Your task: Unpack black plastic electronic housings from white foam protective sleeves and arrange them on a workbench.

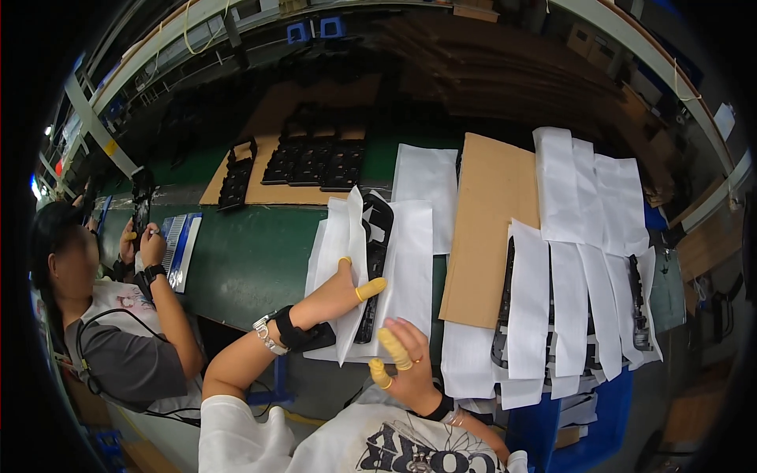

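Observation:
My left hand (335, 295), with yellow finger cots, grips a long black plastic part (380, 236). Its thumb lies across the part, and another finger presses a raised flap of white foam sheet (355, 236) beside it. Beneath the part, more white sheet (412, 268) is spread at the table's near edge. Just to the right of the part's lower end is my right hand (408, 366), also in yellow finger cots. Its fingers are apart and slightly bent, with nothing between them. Dark bands circle both of my wrists.
Black plastic parts (315, 162) lie on cardboard at the back of the green table (244, 268). A cardboard sheet (490, 229) and a row of sheet-wrapped black parts (568, 307) sit to the right, above a blue bin (607, 430). At left, a co-worker (134, 347) handles a black part.

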